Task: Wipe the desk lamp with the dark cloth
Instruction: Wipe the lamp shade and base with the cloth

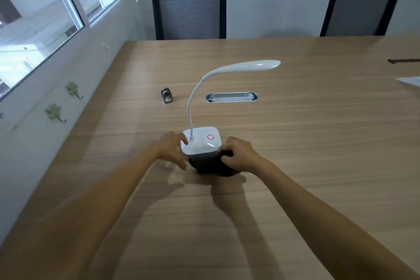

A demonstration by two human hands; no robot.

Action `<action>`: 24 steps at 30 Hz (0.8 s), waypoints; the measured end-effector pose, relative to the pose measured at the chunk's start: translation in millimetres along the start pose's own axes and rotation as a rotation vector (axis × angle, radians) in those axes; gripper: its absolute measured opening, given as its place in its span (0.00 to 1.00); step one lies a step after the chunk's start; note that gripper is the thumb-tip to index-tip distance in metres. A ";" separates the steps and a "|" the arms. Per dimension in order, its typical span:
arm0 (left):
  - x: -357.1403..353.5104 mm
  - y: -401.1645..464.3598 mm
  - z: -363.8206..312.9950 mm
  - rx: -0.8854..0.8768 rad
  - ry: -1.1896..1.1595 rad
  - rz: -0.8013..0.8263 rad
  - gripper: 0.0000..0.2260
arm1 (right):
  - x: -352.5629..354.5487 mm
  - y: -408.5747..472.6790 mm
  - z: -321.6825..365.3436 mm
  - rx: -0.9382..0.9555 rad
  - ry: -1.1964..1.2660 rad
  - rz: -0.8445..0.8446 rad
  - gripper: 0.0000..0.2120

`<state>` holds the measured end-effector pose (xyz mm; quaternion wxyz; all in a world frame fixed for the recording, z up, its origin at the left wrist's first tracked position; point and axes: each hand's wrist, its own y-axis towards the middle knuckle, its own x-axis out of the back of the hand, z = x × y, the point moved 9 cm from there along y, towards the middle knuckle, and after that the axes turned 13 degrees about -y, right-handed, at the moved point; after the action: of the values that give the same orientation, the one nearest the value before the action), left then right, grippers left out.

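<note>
A white desk lamp [202, 141] stands on the wooden table [295, 143], with a square base bearing a pink ring, a thin curved neck and a long head pointing right. My left hand [172, 149] rests its fingers against the left side of the base, thumb spread below. A dark cloth [209, 163] lies bunched against the near edge of the base. My right hand [238, 154] grips the cloth's right part, fingers curled over it at the base's near right corner.
A small metal object [167, 96] stands left of the lamp neck. A silver cable tray [231, 97] is set into the table behind the lamp. Two black mesh chairs [189, 15] stand at the far edge. A white sheet [409, 80] lies at far right. The wall runs along the left.
</note>
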<state>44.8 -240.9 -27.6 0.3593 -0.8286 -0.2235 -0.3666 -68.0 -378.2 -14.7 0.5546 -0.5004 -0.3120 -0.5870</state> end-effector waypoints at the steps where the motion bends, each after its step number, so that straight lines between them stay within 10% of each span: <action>1: -4.9 -4.6 -3.3 -0.036 -0.019 0.049 0.37 | -0.4 -0.2 5.7 0.022 -0.007 0.000 0.14; 8: -4.8 -20.9 8.9 -0.115 -0.180 0.002 0.02 | -4.4 -0.7 42.6 0.123 0.034 0.004 0.13; 24: 45.1 -118.2 176.2 0.397 -0.786 -0.190 0.11 | -55.1 54.6 172.2 0.244 0.168 0.268 0.09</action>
<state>77.1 -26.4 -25.3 0.3638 -0.7958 -0.4841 -0.0052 19.8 -211.2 -24.0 0.7083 -0.4157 -0.2641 -0.5057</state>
